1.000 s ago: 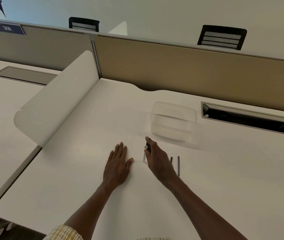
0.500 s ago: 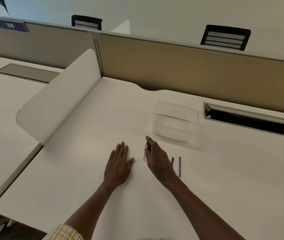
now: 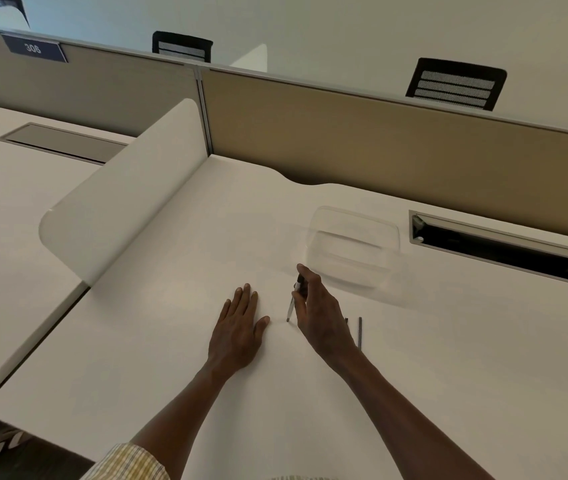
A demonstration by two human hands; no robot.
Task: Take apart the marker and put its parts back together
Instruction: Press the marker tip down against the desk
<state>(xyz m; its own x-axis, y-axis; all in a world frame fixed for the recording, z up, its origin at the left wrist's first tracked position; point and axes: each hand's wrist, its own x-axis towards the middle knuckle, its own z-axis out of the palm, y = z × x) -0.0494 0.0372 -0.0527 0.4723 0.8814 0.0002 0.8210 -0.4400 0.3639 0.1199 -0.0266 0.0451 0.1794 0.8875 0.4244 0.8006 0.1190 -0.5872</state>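
Two hands are in view: the left hand (image 3: 241, 323) and the right hand (image 3: 320, 313), both at lower centre of the frame. One marker piece (image 3: 293, 301) shows at the right hand. Two thin dark rods (image 3: 360, 332) lie right of centre, one mostly hidden. One clear container (image 3: 353, 249) stands above them. Two chair backs (image 3: 455, 84) show along the top.
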